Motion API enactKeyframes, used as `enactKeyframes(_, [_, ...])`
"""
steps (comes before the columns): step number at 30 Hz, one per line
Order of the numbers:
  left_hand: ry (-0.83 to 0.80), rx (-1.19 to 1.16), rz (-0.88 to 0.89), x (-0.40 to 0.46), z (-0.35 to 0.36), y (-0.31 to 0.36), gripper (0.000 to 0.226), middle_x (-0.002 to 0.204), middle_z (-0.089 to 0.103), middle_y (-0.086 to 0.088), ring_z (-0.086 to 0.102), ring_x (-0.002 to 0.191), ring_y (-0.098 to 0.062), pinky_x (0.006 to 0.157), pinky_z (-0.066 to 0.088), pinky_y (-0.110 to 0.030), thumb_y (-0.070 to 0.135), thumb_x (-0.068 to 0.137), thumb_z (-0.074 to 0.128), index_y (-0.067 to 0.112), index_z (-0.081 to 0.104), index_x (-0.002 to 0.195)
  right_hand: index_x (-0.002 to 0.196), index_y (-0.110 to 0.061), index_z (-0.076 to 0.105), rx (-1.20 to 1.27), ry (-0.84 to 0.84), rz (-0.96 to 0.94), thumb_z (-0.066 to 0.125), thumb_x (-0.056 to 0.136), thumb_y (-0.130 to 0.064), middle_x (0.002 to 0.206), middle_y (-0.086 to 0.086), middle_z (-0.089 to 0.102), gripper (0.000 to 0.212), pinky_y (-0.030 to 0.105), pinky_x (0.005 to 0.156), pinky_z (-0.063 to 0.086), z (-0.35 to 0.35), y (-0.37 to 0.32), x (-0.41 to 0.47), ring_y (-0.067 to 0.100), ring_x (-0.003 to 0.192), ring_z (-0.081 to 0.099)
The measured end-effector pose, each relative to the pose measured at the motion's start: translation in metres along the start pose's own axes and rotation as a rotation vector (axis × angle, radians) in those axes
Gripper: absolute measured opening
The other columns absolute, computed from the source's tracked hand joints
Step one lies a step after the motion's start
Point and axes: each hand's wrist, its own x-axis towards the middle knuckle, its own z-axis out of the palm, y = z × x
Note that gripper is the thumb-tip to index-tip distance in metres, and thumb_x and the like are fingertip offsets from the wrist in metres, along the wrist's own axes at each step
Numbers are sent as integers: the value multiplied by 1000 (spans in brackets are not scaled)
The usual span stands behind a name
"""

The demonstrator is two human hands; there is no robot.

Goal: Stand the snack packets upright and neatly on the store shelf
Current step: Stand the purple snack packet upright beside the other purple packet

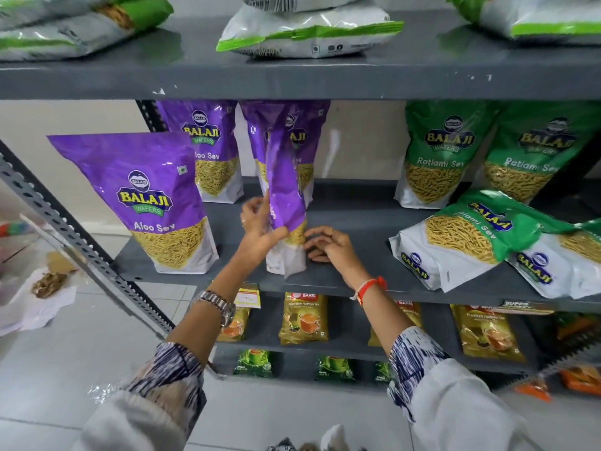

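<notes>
A purple Aloo Sev packet (286, 196) stands edge-on near the front middle of the grey shelf (357, 222). My left hand (260, 227) grips its left side near the base. My right hand (328, 245) rests against its lower right, fingers curled on the packet's bottom. Another purple packet (146, 203) stands upright at the front left, and two more (211, 151) stand behind. At the right, two green Ratlami Sev packets (445, 154) stand upright at the back, and two green packets (471, 236) lie flat at the front.
The shelf above (292, 79) holds flat white-and-green bags. Lower shelves hold yellow tea packs (304, 317) and green packs. A slotted metal upright (81, 245) slants across the left. Tiled floor and papers lie at the far left.
</notes>
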Motion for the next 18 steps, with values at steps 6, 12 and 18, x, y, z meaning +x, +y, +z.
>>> enactKeyframes(6, [306,-225,67,-6,-8,-11,46,96,57,10,55,79,14,73,45,-13,27,69,49,17,48,114,118,-3,55,143,200,-48,43,91,-1,103,9,61,29,19,65,51,-2,-10,20,13,84,58])
enactKeyframes(12, [400,-356,-51,3,-25,-23,28,96,54,8,52,86,-2,85,41,-25,13,86,39,25,44,112,135,-10,40,286,176,-50,45,90,2,119,3,53,46,11,67,45,6,-27,47,7,98,55])
enactKeyframes(18, [342,-410,-216,8,-30,-42,13,110,57,9,52,111,-22,102,41,-42,29,97,37,34,47,104,123,-8,53,292,80,-55,49,93,-13,98,-8,64,30,6,57,49,4,-18,51,-11,74,65])
